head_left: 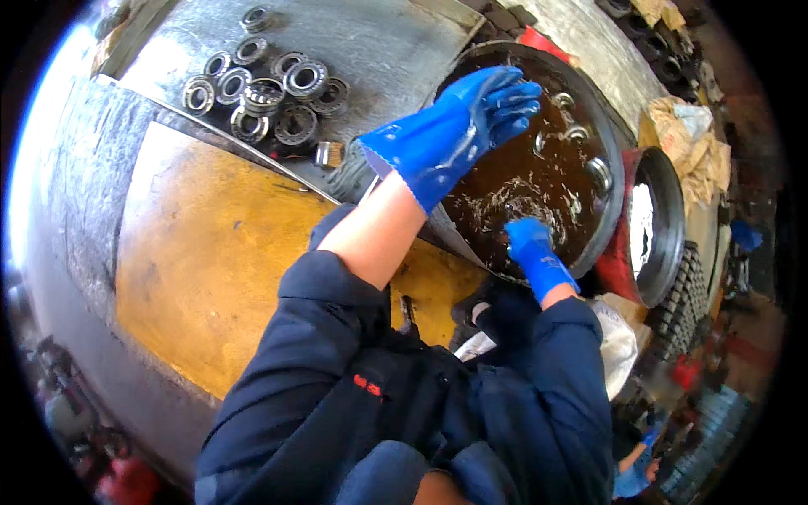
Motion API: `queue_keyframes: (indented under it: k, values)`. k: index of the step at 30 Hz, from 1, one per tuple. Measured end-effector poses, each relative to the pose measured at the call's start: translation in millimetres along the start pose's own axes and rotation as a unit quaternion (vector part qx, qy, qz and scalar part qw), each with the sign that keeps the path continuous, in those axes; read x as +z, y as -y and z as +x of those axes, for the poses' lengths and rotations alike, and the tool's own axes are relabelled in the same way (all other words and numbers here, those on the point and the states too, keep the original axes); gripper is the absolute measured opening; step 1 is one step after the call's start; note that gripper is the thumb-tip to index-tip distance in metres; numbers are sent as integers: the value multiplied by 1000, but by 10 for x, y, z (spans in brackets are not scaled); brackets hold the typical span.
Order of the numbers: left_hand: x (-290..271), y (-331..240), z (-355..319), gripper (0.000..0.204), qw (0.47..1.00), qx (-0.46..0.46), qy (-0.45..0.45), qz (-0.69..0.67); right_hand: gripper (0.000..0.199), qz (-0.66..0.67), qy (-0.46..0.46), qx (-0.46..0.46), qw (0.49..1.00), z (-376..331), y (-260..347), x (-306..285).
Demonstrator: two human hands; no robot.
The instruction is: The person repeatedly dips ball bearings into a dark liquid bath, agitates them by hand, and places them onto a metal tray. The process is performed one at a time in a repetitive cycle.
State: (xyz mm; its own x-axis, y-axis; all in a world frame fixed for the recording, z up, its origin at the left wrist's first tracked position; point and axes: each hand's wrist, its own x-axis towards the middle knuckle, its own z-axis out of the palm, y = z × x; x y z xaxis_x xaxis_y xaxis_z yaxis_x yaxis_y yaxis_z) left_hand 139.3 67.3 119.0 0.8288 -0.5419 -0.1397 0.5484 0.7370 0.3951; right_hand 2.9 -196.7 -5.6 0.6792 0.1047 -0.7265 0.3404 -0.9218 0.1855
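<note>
A large round drum (pixel 608 223) holds dark brown liquid (pixel 497 185), rippling near its front. My left hand (pixel 490 105), in a wet blue rubber glove, is over the drum's far left side. Its fingers are stretched out, with nothing seen in them. In a matching glove, my right hand (pixel 530 244) reaches down into the liquid at the near side; its fingers are hidden there. Toward the right wall, several metal rings that look like bearings show at the surface, one bearing (pixel 599 174) among them.
Several loose bearings (pixel 296 124) lie grouped on a metal tray table (pixel 379 50) at the far left. A yellow stained board (pixel 202 244) is in front of it. Right of the drum stands a red and black round container (pixel 661 227), near crumpled brown paper (pixel 686 151). Another person's blue-gloved hand (pixel 633 481) shows at lower right.
</note>
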Motion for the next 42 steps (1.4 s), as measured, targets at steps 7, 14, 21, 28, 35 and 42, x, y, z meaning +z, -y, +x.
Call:
queue_keyframes:
  k: [7,14,21,28,35,42]
  values:
    - [45,-27,-34,37,1000,-1,3,9,38,484,-109,174,851,53,-68,412]
    - [-27,-64,-42,38,1000,-7,-16,15,32,-47,-5,10,999,19,225,-98]
    - [168,-8,-14,37,1000,-10,-11,17,39,335,-109,101,930,104,-232,703]
    - [-180,-143,51,34,998,-15,-58,-18,24,-67,-6,-21,997,118,359,-187]
    - [-13,23,140,39,999,-21,-25,-16,47,393,-39,199,897,120,-89,343]
    - [72,-7,158,40,996,-44,-79,14,30,-84,32,-6,996,85,203,-22]
